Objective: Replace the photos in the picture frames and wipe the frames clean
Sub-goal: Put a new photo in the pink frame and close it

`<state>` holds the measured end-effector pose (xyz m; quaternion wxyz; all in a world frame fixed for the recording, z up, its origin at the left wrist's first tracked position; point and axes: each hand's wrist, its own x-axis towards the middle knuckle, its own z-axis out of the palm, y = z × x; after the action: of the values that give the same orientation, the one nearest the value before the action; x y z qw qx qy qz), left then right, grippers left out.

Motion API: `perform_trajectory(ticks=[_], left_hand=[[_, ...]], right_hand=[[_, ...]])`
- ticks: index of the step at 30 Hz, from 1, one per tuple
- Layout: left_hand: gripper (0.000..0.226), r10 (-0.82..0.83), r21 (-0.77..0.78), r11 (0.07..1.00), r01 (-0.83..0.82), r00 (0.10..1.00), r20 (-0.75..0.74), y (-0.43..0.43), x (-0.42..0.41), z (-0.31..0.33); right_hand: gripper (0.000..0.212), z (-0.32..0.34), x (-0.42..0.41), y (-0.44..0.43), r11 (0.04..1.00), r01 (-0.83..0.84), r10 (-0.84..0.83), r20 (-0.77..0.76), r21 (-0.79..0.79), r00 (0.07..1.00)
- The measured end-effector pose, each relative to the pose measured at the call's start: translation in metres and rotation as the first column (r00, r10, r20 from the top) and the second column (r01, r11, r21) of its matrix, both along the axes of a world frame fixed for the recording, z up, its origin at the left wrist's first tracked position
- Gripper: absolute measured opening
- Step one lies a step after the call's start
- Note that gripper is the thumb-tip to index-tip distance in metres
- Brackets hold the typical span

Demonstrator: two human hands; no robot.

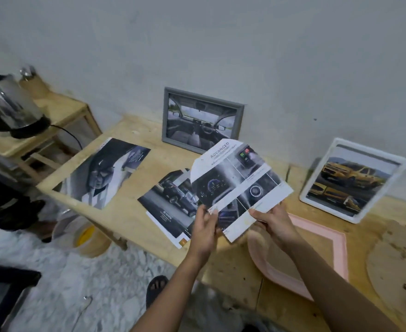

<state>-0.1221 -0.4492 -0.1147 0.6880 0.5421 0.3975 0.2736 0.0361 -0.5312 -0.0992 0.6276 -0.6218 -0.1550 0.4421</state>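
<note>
The left hand (205,226) and the right hand (271,221) each pinch the lower edge of a printed car photo (240,180), held up over the wooden table (125,216), just above the pink frame (341,255) lying flat.

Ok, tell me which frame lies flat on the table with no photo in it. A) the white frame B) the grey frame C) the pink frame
C: the pink frame lies flat with no photo inside it, while the grey frame and the white frame stand propped up, both filled.
</note>
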Motion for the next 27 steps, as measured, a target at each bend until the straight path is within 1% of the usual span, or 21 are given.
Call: perform_trajectory(ticks=[2, 4, 7, 8, 10, 11, 14, 16, 18, 22, 24, 27], left_hand=[[0.034, -0.002, 0.047, 0.999, 0.005, 0.998, -0.067, 0.028, -0.014, -0.002], [0.034, -0.013, 0.090, 0.996, 0.026, 0.991, -0.136, 0.067, -0.032, -0.009], [0.037, -0.004, 0.159, 0.987, 0.037, 0.979, -0.203, 0.137, -0.068, -0.007], [0.031, -0.017, 0.197, 0.978, 0.061, 0.975, -0.220, 0.158, -0.078, -0.005], [0.015, -0.025, 0.235, 0.967, 0.093, 0.960, -0.279, 0.213, -0.107, -0.007], [0.012, -0.020, 0.235, 0.968, 0.093, 0.955, -0.297, 0.235, -0.118, -0.008], [0.025, 0.016, 0.260, 0.962, 0.087, 0.929, -0.371, 0.304, -0.153, -0.015], [0.025, 0.063, 0.261, 0.964, 0.048, 0.914, -0.402, 0.343, -0.170, -0.020], [0.024, 0.102, 0.264, 0.964, 0.018, 0.895, -0.434, 0.377, -0.181, -0.022], [0.027, 0.146, 0.322, 0.946, 0.024, 0.859, -0.491, 0.419, -0.192, -0.023], [0.031, 0.159, 0.356, 0.933, 0.048, 0.834, -0.529, 0.432, -0.197, -0.024], [0.034, 0.159, 0.435, 0.887, 0.154, 0.783, -0.601, 0.447, -0.205, -0.037]], right_hand=[[0.021, -0.002, -0.012, 0.028, 0.999, -0.031, 0.032, 0.032, -0.028, 0.999], [0.016, -0.003, -0.024, 0.058, 1.000, -0.014, 0.014, -0.003, -0.027, 1.000], [0.027, -0.010, -0.037, 0.112, 0.998, 0.058, -0.059, -0.085, -0.022, 0.995], [0.027, -0.010, -0.040, 0.125, 0.998, 0.055, -0.058, -0.074, -0.043, 0.996], [0.024, -0.014, -0.056, 0.169, 0.992, 0.005, -0.009, -0.025, -0.127, 1.000], [0.023, -0.013, -0.065, 0.186, 0.984, -0.041, 0.042, 0.005, -0.171, 0.999], [0.020, -0.022, -0.097, 0.245, 0.922, -0.193, 0.228, 0.067, -0.335, 0.971], [0.018, -0.027, -0.121, 0.278, 0.868, -0.288, 0.355, 0.102, -0.405, 0.929], [0.021, -0.030, -0.145, 0.305, 0.834, -0.323, 0.425, 0.147, -0.448, 0.893], [0.023, -0.033, -0.183, 0.341, 0.834, -0.328, 0.399, 0.074, -0.444, 0.914], [0.026, -0.038, -0.195, 0.357, 0.835, -0.294, 0.385, 0.112, -0.466, 0.916], [0.031, -0.041, -0.208, 0.375, 0.810, -0.285, 0.423, 0.175, -0.512, 0.889]])
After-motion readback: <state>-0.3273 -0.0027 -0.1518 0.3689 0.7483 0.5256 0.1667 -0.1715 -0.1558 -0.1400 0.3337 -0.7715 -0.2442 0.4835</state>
